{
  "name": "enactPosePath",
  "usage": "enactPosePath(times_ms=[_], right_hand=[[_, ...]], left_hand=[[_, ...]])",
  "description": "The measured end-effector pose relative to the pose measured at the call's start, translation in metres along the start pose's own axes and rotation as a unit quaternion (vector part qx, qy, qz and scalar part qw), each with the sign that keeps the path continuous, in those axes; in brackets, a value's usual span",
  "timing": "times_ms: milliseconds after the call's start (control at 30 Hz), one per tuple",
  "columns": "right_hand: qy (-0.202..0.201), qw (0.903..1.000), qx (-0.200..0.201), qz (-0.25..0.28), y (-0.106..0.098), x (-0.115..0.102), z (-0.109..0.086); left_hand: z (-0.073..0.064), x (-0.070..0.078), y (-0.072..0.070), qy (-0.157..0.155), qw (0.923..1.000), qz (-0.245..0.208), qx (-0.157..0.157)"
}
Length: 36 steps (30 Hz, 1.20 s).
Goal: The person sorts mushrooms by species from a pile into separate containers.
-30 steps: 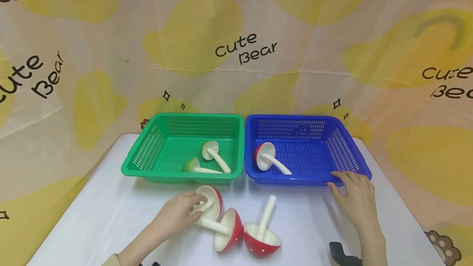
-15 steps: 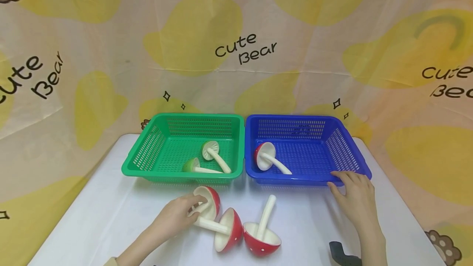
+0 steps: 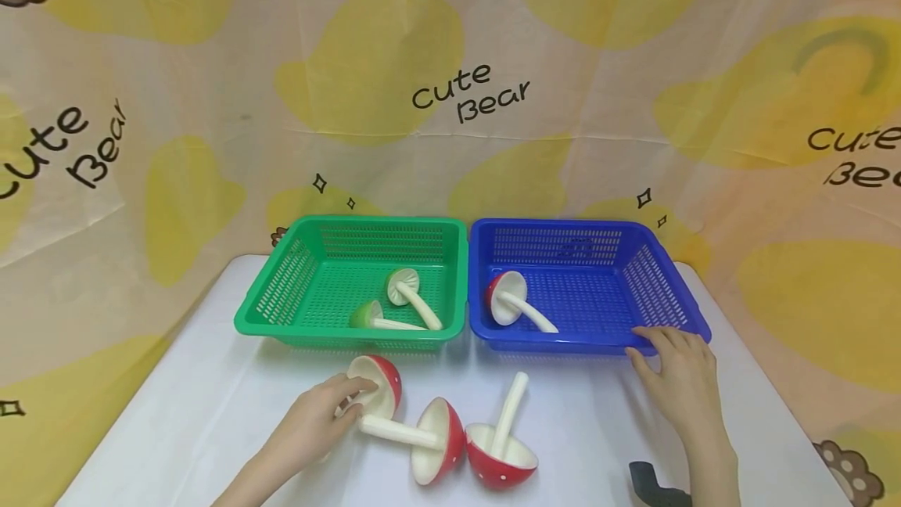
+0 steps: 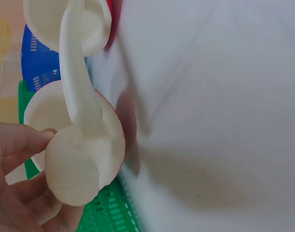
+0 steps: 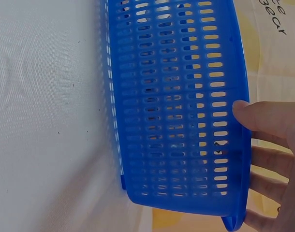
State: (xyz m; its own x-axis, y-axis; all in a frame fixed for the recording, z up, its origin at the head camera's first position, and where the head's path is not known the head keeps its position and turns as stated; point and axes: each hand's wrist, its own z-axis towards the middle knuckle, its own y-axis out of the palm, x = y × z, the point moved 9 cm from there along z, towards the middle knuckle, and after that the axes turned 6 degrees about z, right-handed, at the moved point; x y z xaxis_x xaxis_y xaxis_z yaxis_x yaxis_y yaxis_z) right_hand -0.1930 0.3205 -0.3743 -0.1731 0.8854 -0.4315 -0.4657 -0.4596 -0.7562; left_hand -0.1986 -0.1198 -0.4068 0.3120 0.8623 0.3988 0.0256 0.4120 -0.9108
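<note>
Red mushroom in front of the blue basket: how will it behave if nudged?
The red mushroom would probably rock or roll, as its rounded cap rests on the table. Its glossy surface may be slippery. The stem looks stiff, standing up unsupported.

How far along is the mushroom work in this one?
About halfway, it seems. Two green-capped mushrooms lie in the green basket and one red-capped mushroom in the blue basket, so those look done. The left hand grips another red-capped mushroom; the right hand holds the blue basket's rim. Apparently left: two more red-capped mushrooms lying on the white table.
</note>
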Motion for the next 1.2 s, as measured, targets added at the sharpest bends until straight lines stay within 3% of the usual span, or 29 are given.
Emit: enactPosePath(times_ms=[167,400,567,767,967,1200], right_hand=[[-0.003,1.0000,0.002,-0.001,0.000,-0.001,0.000],[-0.004,1.0000,0.007,0.000,-0.001,0.000,0.000],[-0.005,1.0000,0.008,-0.001,-0.001,0.001,0.000],[-0.005,1.0000,0.006,0.000,0.000,0.000,0.000],[-0.007,0.9999,0.011,0.001,-0.002,-0.001,0.000],[-0.002,1.0000,0.008,-0.001,0.000,0.000,0.000]], left_hand=[[-0.008,-0.006,-0.013,-0.015,0.9990,-0.007,0.041],[-0.017,0.000,-0.033,0.022,0.9926,0.000,0.119],[-0.020,0.008,-0.045,0.039,0.9878,0.008,0.150],[-0.018,0.029,-0.057,0.098,0.9786,0.017,0.180],[-0.008,0.055,-0.063,0.144,0.9705,0.030,0.191],[0.013,0.084,-0.064,0.171,0.9704,0.035,0.167]])
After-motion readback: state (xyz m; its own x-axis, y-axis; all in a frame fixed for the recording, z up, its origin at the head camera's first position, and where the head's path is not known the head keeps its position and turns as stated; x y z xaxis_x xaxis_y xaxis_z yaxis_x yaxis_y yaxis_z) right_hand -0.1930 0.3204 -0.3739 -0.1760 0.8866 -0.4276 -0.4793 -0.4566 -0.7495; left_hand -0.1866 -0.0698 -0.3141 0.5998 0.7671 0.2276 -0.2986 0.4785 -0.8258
